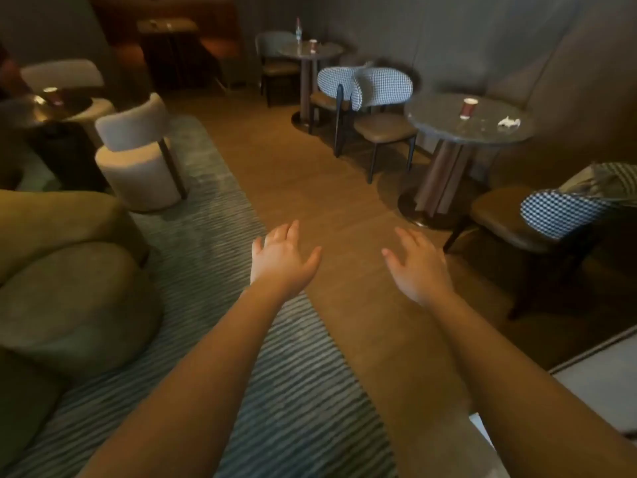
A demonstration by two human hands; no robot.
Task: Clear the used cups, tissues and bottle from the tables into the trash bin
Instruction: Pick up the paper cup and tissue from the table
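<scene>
My left hand (281, 255) and my right hand (418, 265) reach forward over the wooden floor, fingers spread, holding nothing. On the near round table (437, 127) at the right stand a red paper cup (467, 108) and a crumpled white tissue (508, 122). The far round table (324, 51) carries another red cup (313, 45) and a clear bottle (298, 30). A third cup (51, 94) sits on a low dark table (24, 113) at the far left. No trash bin is in view.
Houndstooth-backed chairs (379, 89) stand between the two round tables, another chair (555, 215) at the right. A white upholstered stool chair (138, 157) and a tan sofa (58, 270) sit on the striped rug (275, 374) at left. A wooden floor strip runs ahead.
</scene>
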